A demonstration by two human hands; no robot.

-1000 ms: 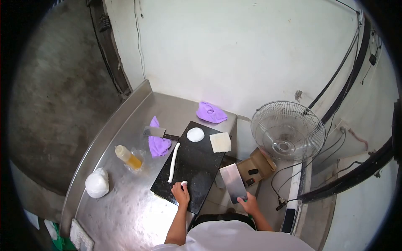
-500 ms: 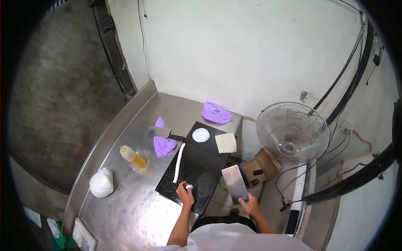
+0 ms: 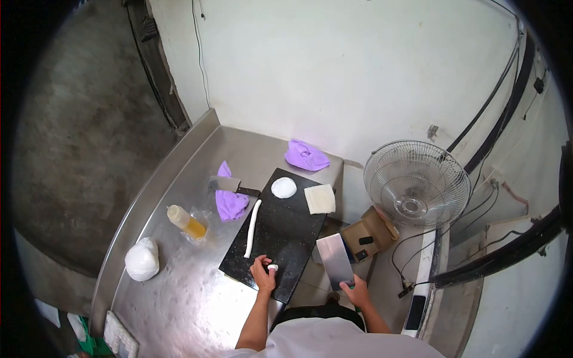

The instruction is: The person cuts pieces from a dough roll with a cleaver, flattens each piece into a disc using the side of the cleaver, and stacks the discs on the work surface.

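Observation:
My left hand (image 3: 262, 275) is at the near end of the black board (image 3: 283, 238), its thumb and fingers closed around a small white dough piece (image 3: 273, 267). My right hand (image 3: 357, 292) grips a wide-bladed cleaver (image 3: 335, 260) by its handle, off the board's right side, with the blade pointing up and away from me. A long white dough rope (image 3: 253, 229) lies along the left edge of the board. Toward the far end sit a white round (image 3: 284, 188) of powder or dough and a folded cream cloth (image 3: 320, 199).
On the steel table (image 3: 179, 286) are a second cleaver (image 3: 234, 186) on a purple cloth (image 3: 231, 204), a squeeze bottle (image 3: 187, 222) of yellow liquid and a wrapped white lump (image 3: 142, 259). Another purple cloth (image 3: 307, 156) lies behind. A fan (image 3: 416, 185) and cardboard box (image 3: 370, 234) stand right.
The whole view has shifted slightly. The dough piece shows a little more between my left thumb and fingers. My right hand keeps its hold on the cleaver.

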